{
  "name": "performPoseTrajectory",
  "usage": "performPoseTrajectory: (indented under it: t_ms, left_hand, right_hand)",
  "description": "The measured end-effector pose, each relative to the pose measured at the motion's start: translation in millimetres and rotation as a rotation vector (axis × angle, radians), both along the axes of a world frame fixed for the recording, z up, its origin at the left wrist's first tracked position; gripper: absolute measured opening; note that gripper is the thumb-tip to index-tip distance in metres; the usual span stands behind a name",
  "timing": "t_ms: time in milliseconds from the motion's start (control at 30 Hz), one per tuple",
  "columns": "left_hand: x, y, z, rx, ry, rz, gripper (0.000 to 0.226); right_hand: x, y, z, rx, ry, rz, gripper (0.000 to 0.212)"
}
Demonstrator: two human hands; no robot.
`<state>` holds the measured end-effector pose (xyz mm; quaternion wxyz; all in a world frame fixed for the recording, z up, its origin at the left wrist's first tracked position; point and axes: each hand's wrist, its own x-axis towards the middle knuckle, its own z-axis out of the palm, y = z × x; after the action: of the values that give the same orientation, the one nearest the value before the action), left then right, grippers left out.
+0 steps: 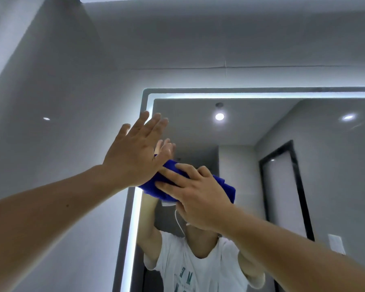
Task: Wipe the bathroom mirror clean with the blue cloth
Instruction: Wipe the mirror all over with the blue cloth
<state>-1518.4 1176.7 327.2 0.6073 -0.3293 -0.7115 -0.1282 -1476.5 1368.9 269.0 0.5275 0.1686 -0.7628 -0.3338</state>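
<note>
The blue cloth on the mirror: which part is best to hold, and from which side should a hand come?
Take the blue cloth by its bunched middle, coming from the front, square to the mirror. It lies crumpled against the glass, so only its front face is reachable. The right hand already spreads curled fingers over that bulk; the left hand lies straight-fingered at its left end, near the lit edge.

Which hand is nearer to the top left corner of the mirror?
Left. The left hand is raised with straight fingers just below that corner of the mirror. The right hand is lower, on the cloth.
</note>
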Motion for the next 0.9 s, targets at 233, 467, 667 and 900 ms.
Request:
performPoseTrajectory:
  t_ms: [233,467,667,900]
  left_hand:
    - [-7,-11,7,-0.006,-0.018,0.022,0.072]
    - [-24,-23,14,0.039,-0.015,-0.008,0.072]
    - [-35,-55,13,0.065,-0.009,0.066,0.077]
    - [-29,-82,1,0.071,0.022,0.066,0.080]
  right_hand:
    - [50,58,106,-0.402,0.401,-0.138,0.049]
    - [24,22,172,-0.667,0.480,-0.169,0.053]
    - [-32,-63,199,-0.505,0.379,-0.136,0.049]
    - [-61,-122,138,-0.046,0.051,-0.053,0.053]
